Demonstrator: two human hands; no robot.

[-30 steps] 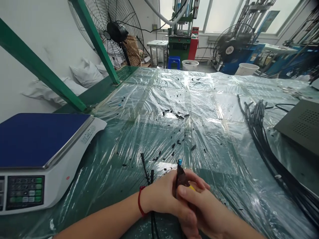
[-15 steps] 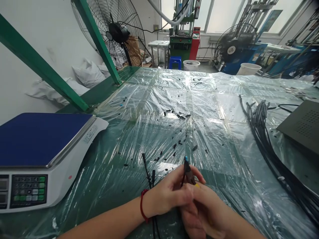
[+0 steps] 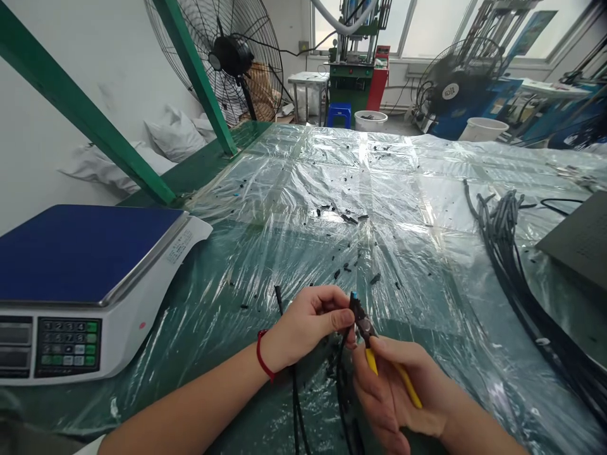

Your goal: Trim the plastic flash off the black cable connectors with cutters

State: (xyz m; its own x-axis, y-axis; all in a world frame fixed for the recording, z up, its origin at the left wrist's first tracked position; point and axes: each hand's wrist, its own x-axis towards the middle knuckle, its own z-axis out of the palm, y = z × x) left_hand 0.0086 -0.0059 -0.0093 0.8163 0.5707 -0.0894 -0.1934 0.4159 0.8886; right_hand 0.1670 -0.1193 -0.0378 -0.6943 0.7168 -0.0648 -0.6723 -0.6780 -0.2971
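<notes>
My left hand (image 3: 313,322) pinches a thin black cable (image 3: 342,366) close to its tip, where a small blue piece (image 3: 353,295) shows. In my right hand (image 3: 403,392) are pliers (image 3: 364,323) with yellow handles, gripped around the handles. The dark jaws are right at the cable's tip, beside my left fingertips; whether they bite on it I cannot tell. Further black cables (image 3: 294,404) run under my left wrist, and one end (image 3: 278,294) sticks out beyond that hand.
A scale (image 3: 90,259) with a blue top stands at the left. Black scraps (image 3: 348,218) lie scattered over the plastic sheet (image 3: 294,246). At the right are a bundle of black cables (image 3: 516,272) and a grey metal box (image 3: 578,240). A green post (image 3: 194,76) rises at the table's left edge.
My hands have moved apart a little, and the pliers' yellow handles now show spread in my right hand. My left hand has turned, bringing its thumb and fingertips to the cable's tip.
</notes>
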